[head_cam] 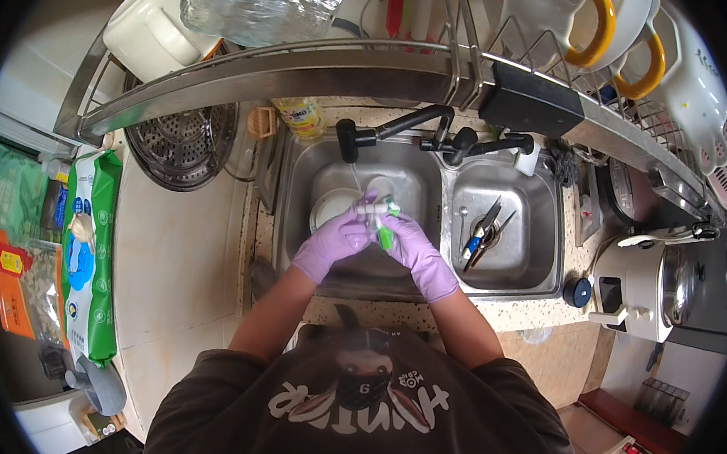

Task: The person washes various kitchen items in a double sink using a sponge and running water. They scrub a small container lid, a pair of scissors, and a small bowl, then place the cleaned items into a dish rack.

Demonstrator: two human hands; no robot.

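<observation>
Both hands wear purple rubber gloves and meet over the left basin of a stainless steel sink point(427, 162). Between them is a small white-and-green item point(386, 236), whose exact kind I cannot make out. My left hand point(345, 233) grips its pale end, and my right hand point(407, 241) is closed around the green part. From the black faucet point(347, 140), a thin stream of water falls just beyond the fingers. A white bowl or plate point(327, 205) lies in the basin, partly covered by my left hand.
Knives point(480, 233) and a spoon point(462, 224) lie in the right basin. Overhead runs a metal dish rack point(373, 71) bearing crockery. A yellow-labelled bottle point(300, 117) stands behind the sink. A perforated steamer tray point(178, 144) is at left, a white cooker point(631, 287) at right.
</observation>
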